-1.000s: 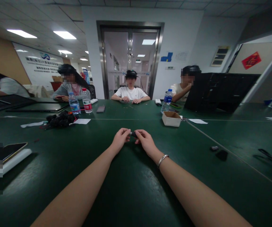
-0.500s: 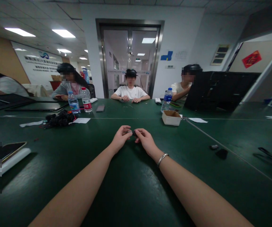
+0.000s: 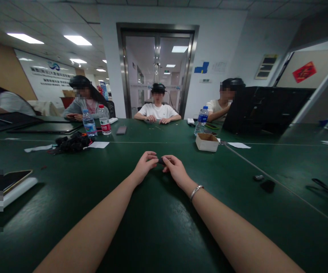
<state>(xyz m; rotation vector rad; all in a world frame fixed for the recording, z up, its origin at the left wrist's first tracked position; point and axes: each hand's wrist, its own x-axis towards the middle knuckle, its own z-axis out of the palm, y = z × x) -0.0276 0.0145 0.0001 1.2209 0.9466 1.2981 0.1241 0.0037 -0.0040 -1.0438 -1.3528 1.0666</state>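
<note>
Over the green table (image 3: 152, 212), both hands are close together near the middle of the view. My right hand (image 3: 175, 169) pinches a small dark object (image 3: 161, 160) between thumb and fingertips. On the other side of that object is my left hand (image 3: 146, 165), its thumb and fingers curled towards each other; whatever lies between them is too small to make out. A silver bracelet (image 3: 196, 192) circles the right wrist.
An open cardboard box (image 3: 206, 143) stands beyond my right hand. Bottles (image 3: 89, 123) and a black cable bundle (image 3: 72, 143) are at the left. A large black monitor (image 3: 263, 110) stands at the right. Several people sit around the far side.
My left hand has shifted slightly left, away from the dark object, which shows a little more now. My right hand has hardly moved.
</note>
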